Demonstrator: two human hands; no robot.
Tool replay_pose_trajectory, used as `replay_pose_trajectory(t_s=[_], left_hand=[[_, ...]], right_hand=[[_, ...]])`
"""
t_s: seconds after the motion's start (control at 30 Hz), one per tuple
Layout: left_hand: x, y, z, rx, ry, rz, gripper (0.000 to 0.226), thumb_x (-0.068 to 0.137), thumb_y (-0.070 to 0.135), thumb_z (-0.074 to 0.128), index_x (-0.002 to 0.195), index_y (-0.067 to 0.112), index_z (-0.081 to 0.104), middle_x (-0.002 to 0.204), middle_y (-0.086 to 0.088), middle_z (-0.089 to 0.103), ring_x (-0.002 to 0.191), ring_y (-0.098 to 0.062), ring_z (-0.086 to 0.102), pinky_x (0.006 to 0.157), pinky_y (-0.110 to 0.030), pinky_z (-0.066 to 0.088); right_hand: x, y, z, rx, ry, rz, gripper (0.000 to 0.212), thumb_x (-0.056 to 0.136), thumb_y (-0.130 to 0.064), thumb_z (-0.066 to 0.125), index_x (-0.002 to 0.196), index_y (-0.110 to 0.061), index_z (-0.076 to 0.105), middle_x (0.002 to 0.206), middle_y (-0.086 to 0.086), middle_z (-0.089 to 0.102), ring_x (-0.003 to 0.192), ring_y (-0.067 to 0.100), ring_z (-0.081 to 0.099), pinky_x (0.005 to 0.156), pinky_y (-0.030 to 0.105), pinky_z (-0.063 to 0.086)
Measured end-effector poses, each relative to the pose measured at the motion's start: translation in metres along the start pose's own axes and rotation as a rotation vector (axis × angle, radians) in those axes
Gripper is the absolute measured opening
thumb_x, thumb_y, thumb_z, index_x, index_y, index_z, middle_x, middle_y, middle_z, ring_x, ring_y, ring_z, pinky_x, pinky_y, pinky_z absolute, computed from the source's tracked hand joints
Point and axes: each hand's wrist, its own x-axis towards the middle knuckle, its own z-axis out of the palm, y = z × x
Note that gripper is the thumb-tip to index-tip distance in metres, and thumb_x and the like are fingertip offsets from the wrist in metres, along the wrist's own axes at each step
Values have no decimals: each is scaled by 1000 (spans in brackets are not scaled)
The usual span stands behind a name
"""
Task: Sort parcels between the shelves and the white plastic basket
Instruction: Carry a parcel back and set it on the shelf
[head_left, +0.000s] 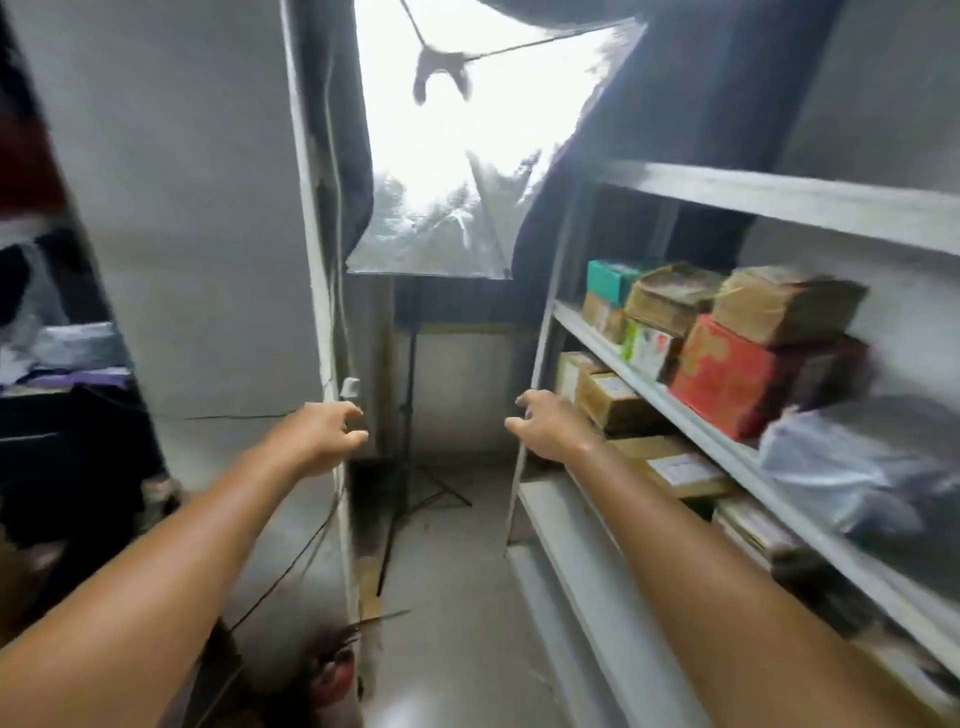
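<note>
Both arms reach forward, the left hand (322, 436) at 11 o'clock and the right hand (550, 423) at 1 o'clock, fingers spread and curled around nothing. Parcels (727, 376) fill the shelves (613, 348) toward 2 o'clock, with a softbox (441, 171) glowing at 12.

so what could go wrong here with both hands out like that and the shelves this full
1. The red box sits at the shelf's front edge with a brown box stacked on it; a bump from the empty right hand might tip them off.
2. The light stand spreads its legs across the narrow floor ahead, a likely trip.
3. Loose cables hang by the left hand and could snag.
</note>
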Motion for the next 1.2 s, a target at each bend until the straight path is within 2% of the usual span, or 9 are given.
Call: replay_pose_trajectory(t_s=[0.17, 0.3, 0.43, 0.63, 0.73, 0.9, 1.0, 1.07, 1.2], left_hand=[[63, 73, 17, -10, -37, 278, 41, 88, 48, 58, 126, 33, 58, 118, 3, 68, 109, -20, 61, 91, -32, 49], [82, 143, 34, -27, -84, 465, 36, 89, 46, 59, 123, 32, 61, 119, 0, 68, 107, -24, 62, 91, -34, 51], [81, 217, 59, -98, -166, 629, 35, 90, 39, 62, 123, 28, 63, 116, -6, 69, 102, -26, 65, 88, -35, 53], [68, 324, 101, -61, -214, 846, 33, 93, 39, 57, 124, 27, 61, 116, -5, 67, 91, -18, 61, 74, -26, 48], [65, 372, 116, -133, -252, 869, 33, 93, 38, 58, 123, 24, 60, 118, -4, 68, 95, -19, 62, 76, -26, 48], [64, 437, 135, -386, -293, 850, 30, 95, 35, 58, 121, 21, 61, 116, -7, 67, 86, -12, 57, 60, -15, 38], [70, 470, 144, -551, -389, 748, 46, 93, 44, 58, 131, 17, 55, 119, -8, 64, 97, -22, 63, 73, -32, 55], [75, 485, 152, -671, -506, 688, 59, 92, 48, 59, 139, 16, 47, 122, -10, 64, 102, -26, 65, 89, -44, 55], [88, 503, 170, -773, -650, 655, 57, 87, 49, 65, 133, 18, 51, 113, -7, 65, 99, -23, 64, 78, -32, 50]], right_hand=[[-27, 51, -44, 36, 122, 280, 40, 89, -40, 59, 123, -18, 61, 122, 7, 65, 110, 26, 61, 94, 37, 50], [-72, 90, -71, 86, 245, 474, 48, 91, -39, 60, 134, -20, 55, 134, 6, 59, 120, 25, 56, 101, 37, 46], [-119, 132, -96, 75, 379, 627, 40, 89, -35, 63, 126, -18, 60, 127, 8, 64, 114, 28, 59, 91, 29, 45], [-162, 191, -133, 23, 525, 741, 31, 90, -33, 60, 119, -22, 64, 116, 7, 68, 98, 27, 64, 81, 32, 51], [-165, 223, -153, -6, 623, 748, 26, 90, -34, 62, 111, -20, 67, 112, 9, 70, 100, 30, 64, 84, 34, 52], [-152, 274, -175, 17, 685, 762, 30, 91, -36, 62, 116, -20, 64, 118, 7, 68, 108, 30, 62, 79, 29, 44], [-141, 299, -178, 25, 672, 772, 35, 91, -37, 62, 119, -16, 61, 121, 10, 66, 109, 31, 61, 78, 31, 44], [-133, 312, -178, 49, 676, 790, 37, 91, -37, 62, 121, -14, 60, 123, 13, 64, 110, 33, 60, 78, 31, 43], [-113, 330, -174, 137, 659, 853, 34, 93, -43, 57, 110, -14, 58, 122, 18, 63, 111, 36, 59, 78, 31, 42]])
